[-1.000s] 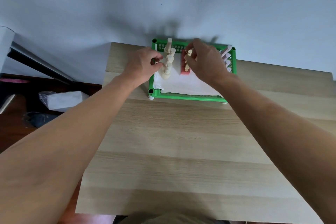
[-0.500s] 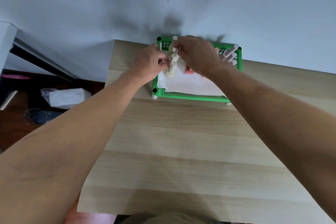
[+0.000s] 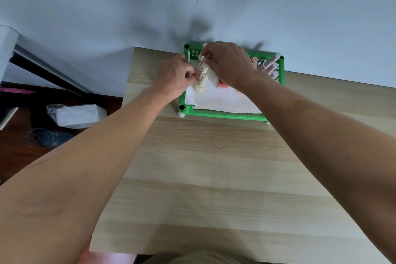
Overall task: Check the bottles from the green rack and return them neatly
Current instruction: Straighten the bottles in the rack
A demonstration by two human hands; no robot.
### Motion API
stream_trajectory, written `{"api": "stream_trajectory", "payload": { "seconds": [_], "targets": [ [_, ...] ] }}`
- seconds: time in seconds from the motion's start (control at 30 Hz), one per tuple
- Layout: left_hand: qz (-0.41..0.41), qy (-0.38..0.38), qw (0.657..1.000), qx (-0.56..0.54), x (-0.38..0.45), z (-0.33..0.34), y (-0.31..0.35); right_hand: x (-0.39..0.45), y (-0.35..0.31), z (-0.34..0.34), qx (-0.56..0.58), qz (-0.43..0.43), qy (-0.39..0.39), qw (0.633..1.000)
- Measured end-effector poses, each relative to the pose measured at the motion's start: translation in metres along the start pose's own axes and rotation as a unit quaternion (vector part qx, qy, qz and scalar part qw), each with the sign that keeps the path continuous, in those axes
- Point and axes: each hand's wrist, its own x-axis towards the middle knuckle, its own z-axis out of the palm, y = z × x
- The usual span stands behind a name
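The right hand (image 3: 230,64) pinches its fingertips on the top of one cream plastic bottle (image 3: 201,57) in a row of cream bottles (image 3: 203,80) at the left end of the green plastic rack (image 3: 222,113). The left hand (image 3: 174,75) is curled closed against the same row; what it grips cannot be told. The rack sits at the far edge of the light wooden table (image 3: 214,178), lined with white paper (image 3: 220,98). Pink-capped bottles (image 3: 271,64) lean at its right end.
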Motion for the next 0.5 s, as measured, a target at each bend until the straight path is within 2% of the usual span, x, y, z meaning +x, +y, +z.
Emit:
{"api": "stream_trajectory", "payload": {
  "seconds": [0.23, 0.5],
  "targets": [
    [0.008, 0.017, 1.000, -0.005, -0.003, -0.003, -0.001, -0.005, 0.002, 0.000, 0.012, 0.012, 0.001, 1.000],
    [0.022, 0.061, 0.998, -0.026, -0.021, -0.016, 0.006, -0.024, 0.015, -0.011, 0.026, 0.032, 0.042, 0.998]
  ]
}}
